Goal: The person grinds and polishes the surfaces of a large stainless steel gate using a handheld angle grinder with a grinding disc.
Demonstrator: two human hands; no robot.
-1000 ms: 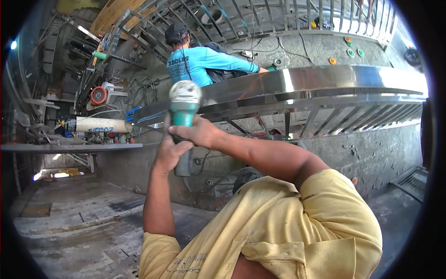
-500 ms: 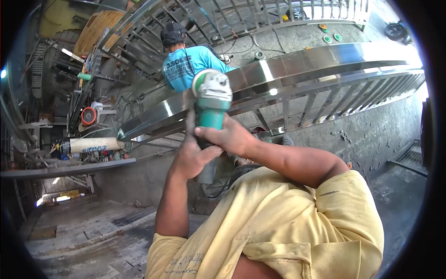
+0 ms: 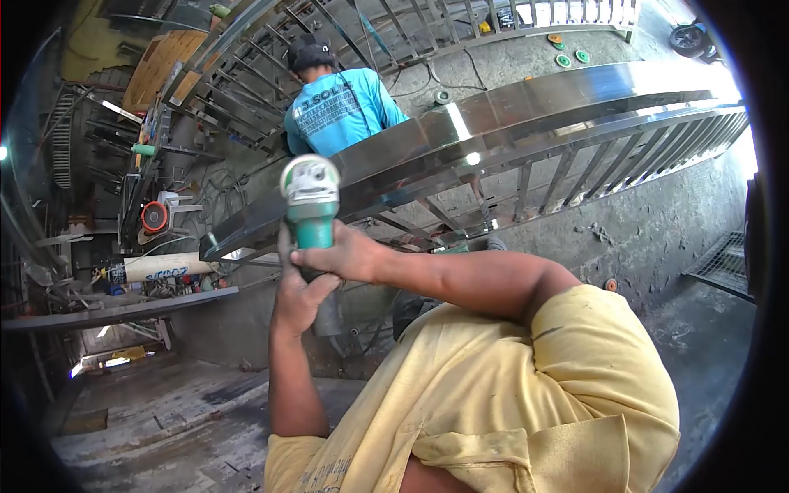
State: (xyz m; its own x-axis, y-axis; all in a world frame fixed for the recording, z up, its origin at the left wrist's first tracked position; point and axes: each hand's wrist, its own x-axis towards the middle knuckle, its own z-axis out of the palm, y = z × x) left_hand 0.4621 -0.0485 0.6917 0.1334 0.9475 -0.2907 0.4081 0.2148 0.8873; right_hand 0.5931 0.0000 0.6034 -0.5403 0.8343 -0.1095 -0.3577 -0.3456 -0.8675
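Left hand (image 3: 300,296) and right hand (image 3: 345,255) clench the angle grinder (image 3: 311,215) body (head raised, in front of the steel rail (image 3: 509,115)). Brace both wrists; meet the rail at a shallow angle.

A faded yellow short-sleeved cloth T-shirt (image 3: 509,386) — creased, smudged with dark marks; a line of dark script printed low on the near left; forearms, left hand (image 3: 300,296) and right hand (image 3: 345,255) bare.
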